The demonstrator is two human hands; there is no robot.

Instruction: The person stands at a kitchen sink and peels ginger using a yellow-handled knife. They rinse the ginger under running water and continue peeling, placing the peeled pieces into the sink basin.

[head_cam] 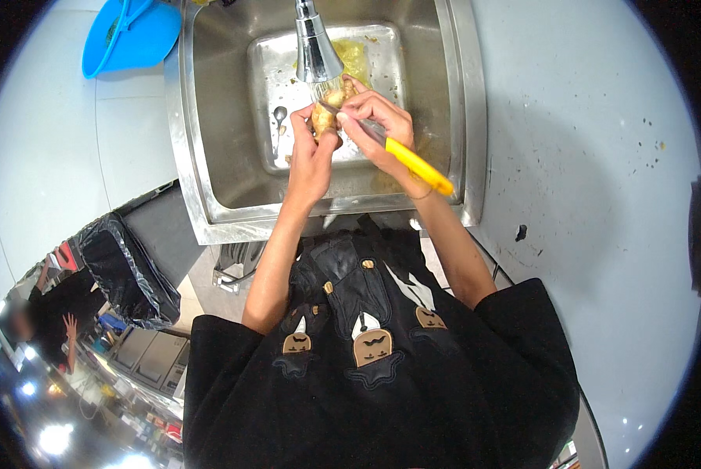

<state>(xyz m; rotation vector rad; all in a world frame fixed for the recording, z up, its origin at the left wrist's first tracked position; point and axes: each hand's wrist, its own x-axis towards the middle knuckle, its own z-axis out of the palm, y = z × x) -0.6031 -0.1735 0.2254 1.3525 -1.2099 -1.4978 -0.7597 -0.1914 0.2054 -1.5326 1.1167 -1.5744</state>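
Observation:
Over a stainless steel sink, my left hand grips a knobby piece of ginger root. My right hand holds a knife with a yellow handle by its blade, the tip against the ginger. The handle sticks out towards the lower right. Water runs from a chrome faucet head onto the ginger. A black spoon lies on the sink floor left of my hands. Behind them is a yellow plastic bag, with brown scraps scattered about.
A blue plastic basket stands left of the sink. Small dark bits dot the pale counter at right. Below left is a bin with a black liner; beyond it, another person with a raised hand.

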